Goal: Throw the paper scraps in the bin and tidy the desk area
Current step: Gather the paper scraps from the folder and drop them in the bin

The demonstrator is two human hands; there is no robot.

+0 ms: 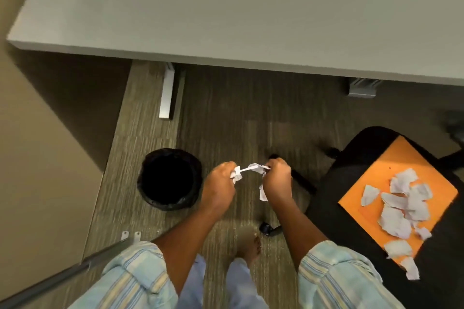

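Note:
Both my hands hold white paper scraps (252,167) over the carpet, with a strip stretched between them. My left hand (222,178) is closed on a crumpled bit. My right hand (276,178) grips the other end, and a scrap hangs below it. The round bin (169,179), lined with a black bag, stands on the floor just left of my left hand. Several more torn scraps (401,211) lie on an orange sheet (391,173) on the black chair seat at the right.
A grey desk (226,7) fills the top of the view, its white leg (167,93) behind the bin. The black office chair (351,208) stands at the right with its base and castor (267,228) near my bare foot. A wall runs along the left.

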